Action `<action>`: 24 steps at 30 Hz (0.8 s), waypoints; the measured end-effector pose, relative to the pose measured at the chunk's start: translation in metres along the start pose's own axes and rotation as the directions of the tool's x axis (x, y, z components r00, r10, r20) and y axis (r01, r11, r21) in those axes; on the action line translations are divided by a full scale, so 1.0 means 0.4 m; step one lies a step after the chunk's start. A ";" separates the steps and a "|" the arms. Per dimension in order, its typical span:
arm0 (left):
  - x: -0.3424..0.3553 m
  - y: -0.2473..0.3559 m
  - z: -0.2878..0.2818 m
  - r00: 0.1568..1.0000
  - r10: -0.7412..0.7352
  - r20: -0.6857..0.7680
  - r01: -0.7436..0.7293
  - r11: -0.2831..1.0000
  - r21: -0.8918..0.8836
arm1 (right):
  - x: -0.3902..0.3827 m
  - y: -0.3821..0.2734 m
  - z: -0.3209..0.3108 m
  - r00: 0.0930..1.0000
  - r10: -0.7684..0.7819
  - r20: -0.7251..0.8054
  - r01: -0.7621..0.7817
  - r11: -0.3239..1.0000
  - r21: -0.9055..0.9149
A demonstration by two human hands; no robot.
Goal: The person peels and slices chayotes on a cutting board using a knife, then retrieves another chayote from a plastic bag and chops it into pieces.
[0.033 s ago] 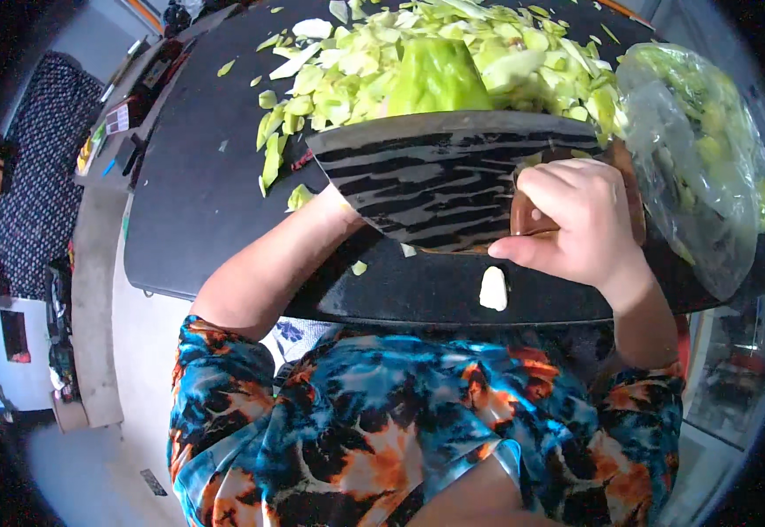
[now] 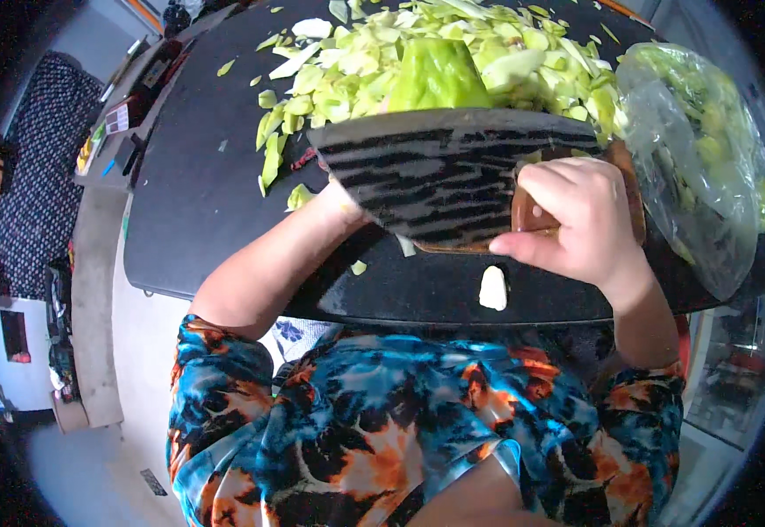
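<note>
My right hand (image 2: 580, 211) is closed near the heel of a broad dark cleaver (image 2: 444, 176), its thumb lying along the lower corner. The blade stretches leftward across the middle of the view, and light streaks show on its face. Only the wrist of my left hand (image 2: 339, 206) is visible; the blade hides its fingers. Just beyond the blade's upper edge stands a light green chunk (image 2: 435, 77) of a chayote-like vegetable, its lower part covered. A large pile of thin pale green slices (image 2: 339, 79) lies behind and around it.
A clear plastic bag (image 2: 699, 158) with green vegetables rests at the table's right. One pale piece (image 2: 493, 288) lies near the front edge of the black table (image 2: 180, 211). Off to the left is a cluttered shelf (image 2: 123, 132) beside a dark patterned cloth (image 2: 36, 176).
The cleaver's blade has shifted very slightly, its left end a little to the right. A bit more of a pale sliver shows below its lower edge.
</note>
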State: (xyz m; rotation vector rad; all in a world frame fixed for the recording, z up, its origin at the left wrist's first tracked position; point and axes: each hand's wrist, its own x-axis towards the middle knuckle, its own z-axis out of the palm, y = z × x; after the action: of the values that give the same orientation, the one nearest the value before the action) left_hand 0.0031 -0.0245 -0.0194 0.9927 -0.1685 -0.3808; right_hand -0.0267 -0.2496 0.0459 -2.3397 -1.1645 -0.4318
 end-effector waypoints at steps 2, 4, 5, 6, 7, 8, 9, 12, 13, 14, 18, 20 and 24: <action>-0.004 0.011 0.012 1.000 0.016 0.013 -0.017 1.000 0.020 | 0.004 0.023 0.015 0.996 0.053 -0.067 -0.057 0.997 -0.053; -0.013 0.026 0.022 0.999 0.043 0.032 -0.045 0.997 0.066 | 0.013 0.056 0.009 0.967 0.235 -0.097 -0.240 0.970 -0.047; -0.016 0.030 0.030 0.998 0.049 0.040 -0.053 0.994 0.095 | 0.012 0.073 0.014 0.919 0.369 -0.139 -0.374 0.928 -0.009; -0.016 0.032 0.030 0.997 0.055 0.058 -0.064 0.985 0.160 | 0.018 0.118 0.013 0.839 0.514 -0.179 -0.526 0.850 -0.028; -0.020 0.022 0.031 0.989 0.086 0.123 -0.104 0.983 0.149 | 0.011 0.169 0.001 0.801 0.540 -0.258 -0.568 0.822 -0.042; -0.025 0.016 0.038 0.988 0.080 0.131 -0.100 0.984 0.148 | -0.003 0.224 -0.014 0.775 0.559 -0.297 -0.595 0.802 -0.043; -0.031 0.014 0.045 0.991 0.057 0.122 -0.071 0.991 0.112 | -0.011 0.242 -0.026 0.767 0.551 -0.328 -0.589 0.808 -0.022; -0.024 0.011 0.032 0.993 0.051 0.104 -0.059 0.995 0.078 | -0.008 0.218 -0.032 0.759 0.550 -0.349 -0.533 0.832 0.152; -0.016 0.011 0.027 0.993 0.016 0.121 -0.006 0.997 -0.081 | -0.013 0.193 -0.023 0.752 0.566 -0.339 -0.479 0.821 0.310; -0.014 0.016 0.024 0.991 -0.012 0.135 0.044 0.971 -0.236 | -0.010 0.167 -0.012 0.756 0.563 -0.334 -0.474 0.823 0.314; -0.007 0.018 0.003 0.993 -0.103 0.066 0.122 0.851 -0.511 | -0.010 0.065 -0.007 0.922 0.358 -0.146 -0.306 0.906 0.291; -0.002 0.023 0.031 0.993 -0.097 -0.064 0.058 0.894 -0.445 | -0.005 0.039 -0.010 0.984 0.161 -0.080 -0.141 0.967 0.214; -0.010 0.012 -0.027 0.953 -0.057 0.296 0.244 0.722 -0.647 | 0.000 0.008 -0.003 1.000 -0.030 -0.010 0.031 0.994 0.107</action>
State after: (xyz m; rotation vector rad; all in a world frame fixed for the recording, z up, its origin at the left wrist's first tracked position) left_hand 0.0038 -0.0123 -0.0212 0.2157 -0.1626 -0.6682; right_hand -0.0240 -0.2520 0.0462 -2.2293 -1.1911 -0.3793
